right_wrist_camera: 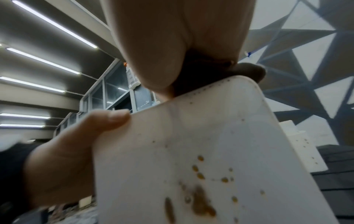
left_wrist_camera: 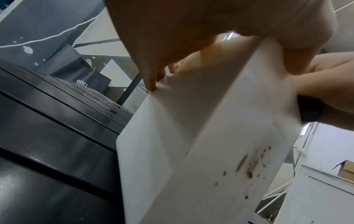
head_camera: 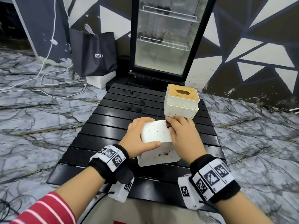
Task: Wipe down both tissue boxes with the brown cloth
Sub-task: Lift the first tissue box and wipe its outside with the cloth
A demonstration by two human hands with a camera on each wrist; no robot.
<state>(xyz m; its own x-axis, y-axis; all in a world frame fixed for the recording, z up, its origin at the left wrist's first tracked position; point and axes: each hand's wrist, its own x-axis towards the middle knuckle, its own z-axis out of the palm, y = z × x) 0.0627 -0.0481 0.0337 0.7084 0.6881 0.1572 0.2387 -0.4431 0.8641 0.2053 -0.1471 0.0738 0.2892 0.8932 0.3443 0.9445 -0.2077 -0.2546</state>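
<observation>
A white tissue box [head_camera: 156, 132] speckled with brown stains stands tilted on the black slatted table [head_camera: 113, 120], near the front middle. My left hand [head_camera: 137, 136] grips its left side, thumb across the near edge. My right hand [head_camera: 182, 135] presses a balled brown cloth [head_camera: 168, 124] against the box's top right edge. The stained face [right_wrist_camera: 201, 174] and the cloth [right_wrist_camera: 195, 75] under my fingers show in the right wrist view, the box's side [left_wrist_camera: 201, 144] in the left wrist view. A second white box [head_camera: 181, 101] with a wooden slotted lid stands behind, at the table's right.
A glass-door fridge [head_camera: 165, 36] stands right behind the table. A black shopping bag [head_camera: 93, 52] and white cables [head_camera: 48, 84] lie on the marble floor at the left. The table's left half holds only dark smudges [head_camera: 135, 104].
</observation>
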